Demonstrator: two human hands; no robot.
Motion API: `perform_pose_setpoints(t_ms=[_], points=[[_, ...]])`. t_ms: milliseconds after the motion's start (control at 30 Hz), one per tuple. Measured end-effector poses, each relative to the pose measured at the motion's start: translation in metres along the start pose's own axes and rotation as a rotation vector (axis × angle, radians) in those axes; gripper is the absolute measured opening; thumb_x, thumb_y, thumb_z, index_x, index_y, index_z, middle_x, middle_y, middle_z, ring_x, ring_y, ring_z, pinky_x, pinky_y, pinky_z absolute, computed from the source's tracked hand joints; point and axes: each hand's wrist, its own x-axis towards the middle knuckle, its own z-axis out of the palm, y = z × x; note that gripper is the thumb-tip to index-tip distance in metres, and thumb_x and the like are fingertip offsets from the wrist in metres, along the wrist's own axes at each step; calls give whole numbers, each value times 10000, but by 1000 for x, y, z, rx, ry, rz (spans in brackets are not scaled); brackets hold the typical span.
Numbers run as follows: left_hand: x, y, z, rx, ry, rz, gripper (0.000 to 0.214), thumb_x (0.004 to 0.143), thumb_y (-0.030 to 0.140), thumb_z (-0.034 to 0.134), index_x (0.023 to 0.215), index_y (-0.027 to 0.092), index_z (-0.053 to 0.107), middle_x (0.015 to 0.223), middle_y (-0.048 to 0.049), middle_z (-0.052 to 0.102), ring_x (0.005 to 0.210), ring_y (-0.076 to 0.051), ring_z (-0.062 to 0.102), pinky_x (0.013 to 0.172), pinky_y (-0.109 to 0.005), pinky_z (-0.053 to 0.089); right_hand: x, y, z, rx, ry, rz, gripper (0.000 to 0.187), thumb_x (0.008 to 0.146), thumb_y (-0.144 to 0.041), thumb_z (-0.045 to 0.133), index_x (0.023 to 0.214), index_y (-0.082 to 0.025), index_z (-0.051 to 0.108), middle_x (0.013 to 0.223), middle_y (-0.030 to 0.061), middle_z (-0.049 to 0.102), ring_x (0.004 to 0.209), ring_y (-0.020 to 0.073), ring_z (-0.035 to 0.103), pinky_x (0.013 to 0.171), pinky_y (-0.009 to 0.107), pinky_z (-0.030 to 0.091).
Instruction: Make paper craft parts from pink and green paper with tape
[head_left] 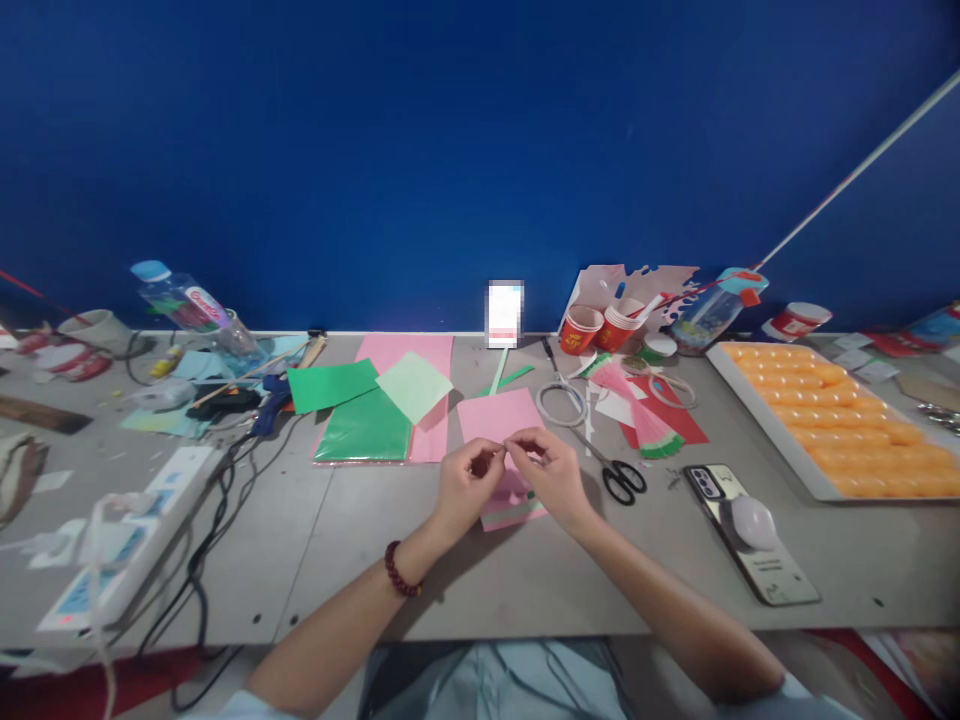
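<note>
My left hand (466, 490) and my right hand (551, 472) meet fingertip to fingertip over the middle of the desk. Both are closed in a pinch; what lies between the fingers is too small to make out. Under them is a pink paper sheet (504, 408), with a smaller pink piece edged in green (514, 517) nearer to me. Black-handled scissors (624, 482) lie right of my right hand, close to a roll of tape (562, 403). Left of my hands are a pale green square (415, 388) and green paper (367, 428) on larger pink sheets (431, 440).
A pink-and-green paper fan (637, 410), red paper cups (580, 328) and a phone (750, 540) are on the right, with a tray of orange balls (847, 420) beyond. A power strip (139, 535), dark cables (217, 500) and a tilted bottle (191, 303) occupy the left.
</note>
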Motion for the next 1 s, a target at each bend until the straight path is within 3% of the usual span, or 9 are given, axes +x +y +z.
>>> perform_pose_setpoints(t_ms=[300,533,767,1000], points=[[3,0,1,-125,19,-89,120,758,239,594,665,164,585,552,37,504,499,-83,427,489,-203,336,2,6,-1,33,54,86,111,790,-283,570,757,-182,602,718,14,625,667,141,580,645,264,474],[9,-4,-3,-356,73,-180,190,754,329,632,677,169,564,535,40,481,475,-75,415,445,-194,329,9,11,-2,261,105,223,193,751,-373,607,729,-182,588,664,4,589,638,136,554,612,262,476],[14,-9,-9,-444,193,-196,231,753,372,649,692,167,559,528,47,496,418,-48,371,387,-175,289,20,17,-11,490,171,410,217,671,-365,672,680,-163,593,646,-7,557,562,95,502,534,222,443],[20,-3,-14,-618,288,-276,224,729,338,660,670,173,520,527,58,488,402,-42,380,381,-176,271,43,33,-35,657,414,510,229,564,-322,732,642,-177,572,598,-44,539,465,62,455,421,200,400]])
